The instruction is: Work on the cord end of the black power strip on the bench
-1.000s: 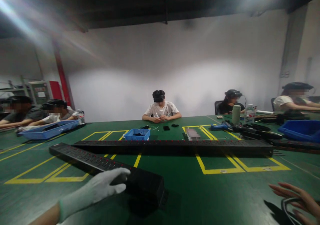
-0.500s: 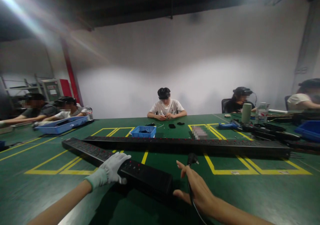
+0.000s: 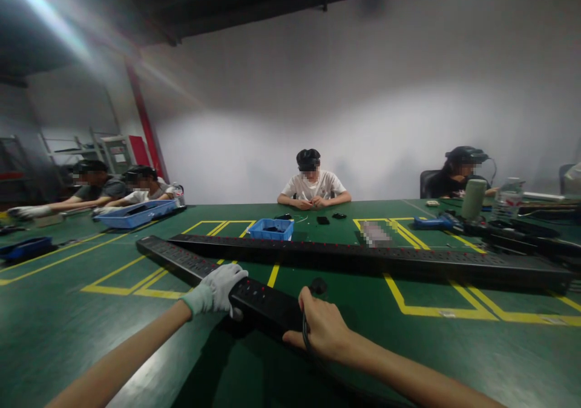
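Note:
A long black power strip [image 3: 267, 304] with red-marked sockets slants toward me, its near end raised above the green table. My left hand [image 3: 222, 286], in a white glove with a pale green cuff, is wrapped around its middle part. At the near end, my bare right hand [image 3: 325, 328] grips the corner, thumb low and fingers at the top. A dark cord [image 3: 307, 334] runs along that hand, and a black plug [image 3: 319, 286] shows just past its fingers. Behind lies a second long black power strip [image 3: 417, 261], stretching across the table.
Yellow tape lines [image 3: 399, 299] mark the green table [image 3: 454, 359]. A small blue bin [image 3: 272, 231] stands beyond the strips, a larger blue tray [image 3: 136, 215] farther left. A green bottle [image 3: 473, 201] and a blue tool [image 3: 431, 221] are at right. Several people sit around the table.
My right hand has moved left and closed on the near end of the power strip, where it was open beside it. The view has turned a little left.

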